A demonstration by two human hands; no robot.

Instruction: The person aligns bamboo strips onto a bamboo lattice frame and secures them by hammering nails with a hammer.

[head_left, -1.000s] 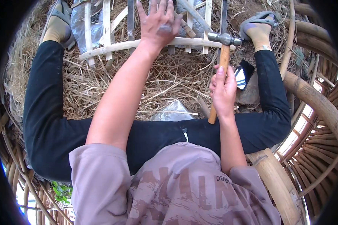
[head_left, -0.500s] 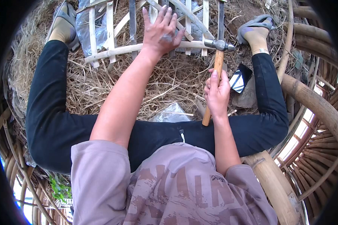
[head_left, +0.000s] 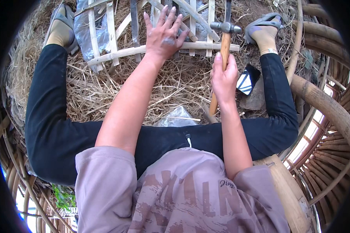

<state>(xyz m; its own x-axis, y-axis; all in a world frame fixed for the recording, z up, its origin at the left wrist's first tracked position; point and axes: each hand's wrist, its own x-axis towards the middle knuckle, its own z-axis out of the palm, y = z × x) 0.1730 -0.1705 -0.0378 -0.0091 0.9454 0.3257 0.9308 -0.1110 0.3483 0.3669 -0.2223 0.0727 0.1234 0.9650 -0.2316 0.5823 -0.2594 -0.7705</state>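
My left hand point(head_left: 165, 37) lies with fingers spread on a lattice of pale wooden strips point(head_left: 112, 33), its wrist over the curved crosspiece point(head_left: 128, 51) at the near edge. Wrapped round the wooden handle of a hammer point(head_left: 225, 46) is my right hand point(head_left: 224, 79). The hammer's metal head points up the view, just right of the lattice, near the crosspiece's right end. A dark metal strip runs behind the hammer head. What lies directly under my left palm is hidden.
Dry straw point(head_left: 89, 89) covers the ground between my legs. A phone point(head_left: 248, 79) rests by a stone point(head_left: 254, 97) near my right foot. Clear plastic point(head_left: 178, 116) lies in front of my lap. Curved bamboo poles point(head_left: 322, 97) stand at the right.
The hammer and my right hand have moved up the view and slightly left. My left hand remains spread on the lattice, with its fingers a little lower in view than at first.
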